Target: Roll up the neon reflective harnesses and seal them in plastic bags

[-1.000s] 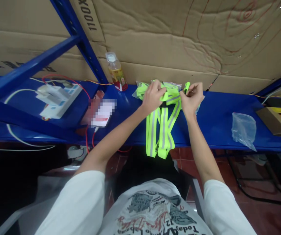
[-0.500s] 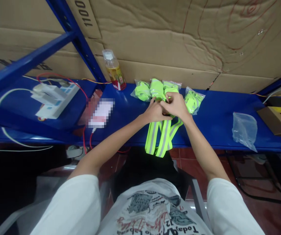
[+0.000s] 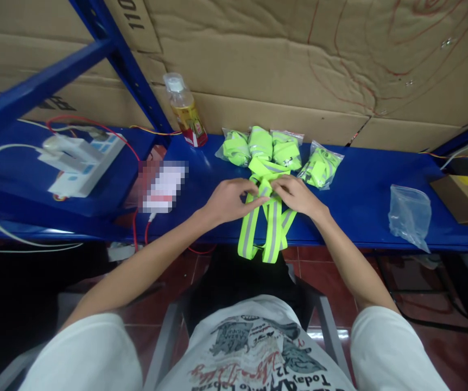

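A neon yellow-green reflective strap (image 3: pixel 272 231) with a grey stripe lies in loops on the blue shelf, its lower loops hanging over the front edge. On its left side is my left hand (image 3: pixel 232 201), thumb and fingers apart near the strap's middle. My right hand (image 3: pixel 299 194) has its fingers curled and pinched on the strap from the right. Just behind are several clear bags with folded yellow-green straps, among them a left bag (image 3: pixel 236 147) and a right bag (image 3: pixel 321 165) set a little apart.
An empty clear zip bag (image 3: pixel 410 217) lies to the right, beside an open cardboard box (image 3: pixel 454 201). At left are a drink bottle (image 3: pixel 189 119), a blurred-out phone-like object (image 3: pixel 164 187) on a cable and a white power strip (image 3: pixel 89 168). Cardboard (image 3: pixel 258 70) backs the shelf.
My hands have moved apart and toward me, the left one opening its fingers. The strap's upper part, formerly under my hands, now shows. My view has shifted slightly.
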The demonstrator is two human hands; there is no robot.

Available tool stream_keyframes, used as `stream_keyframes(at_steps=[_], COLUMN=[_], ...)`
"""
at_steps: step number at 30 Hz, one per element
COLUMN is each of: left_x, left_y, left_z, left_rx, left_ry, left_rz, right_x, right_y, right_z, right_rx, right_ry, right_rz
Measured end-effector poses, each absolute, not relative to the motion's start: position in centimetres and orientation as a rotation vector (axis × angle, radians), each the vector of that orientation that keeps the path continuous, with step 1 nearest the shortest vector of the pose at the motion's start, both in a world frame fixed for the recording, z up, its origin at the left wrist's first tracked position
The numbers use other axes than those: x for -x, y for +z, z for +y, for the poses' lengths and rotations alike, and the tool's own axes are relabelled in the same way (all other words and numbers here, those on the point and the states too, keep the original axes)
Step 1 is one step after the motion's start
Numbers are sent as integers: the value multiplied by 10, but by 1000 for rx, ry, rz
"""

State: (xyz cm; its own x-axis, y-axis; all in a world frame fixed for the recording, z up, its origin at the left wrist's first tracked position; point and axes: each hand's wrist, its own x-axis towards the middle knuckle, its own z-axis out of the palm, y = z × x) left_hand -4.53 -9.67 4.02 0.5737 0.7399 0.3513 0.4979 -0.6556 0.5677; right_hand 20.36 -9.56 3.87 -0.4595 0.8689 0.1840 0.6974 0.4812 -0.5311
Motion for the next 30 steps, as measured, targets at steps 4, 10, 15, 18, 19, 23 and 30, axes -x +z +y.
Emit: stream_keyframes(at_steps=[4,10,15,18,19,23,30], left_x=[25,10,20,31,34,39,33], left_y=[40,33,37,35,35,33,19], left_z=[-87,-64,-43,-33,-30,-22,-13], left_rx=[-2300,-2113,-2243,-2425,-2445,-2374,-2214], left_ry=[702,778,877,726,671,784,769], left_rz=[1207,1036,823,830,819,856,895], right_x=[-206,-211,-213,-215,-215,-210,-212], right_y=[41,44,35,29,27,19,8], right_z=[-97,-88,-72,-69,-71,-87,-106], right_rx=[1291,1393,1401,1469,1486,1443,1417], right_ry=[480,175,46,-26,-46,-71,227], right_rz=[-2321,-2458,-2476,-2470,-2479,-2486,-2326])
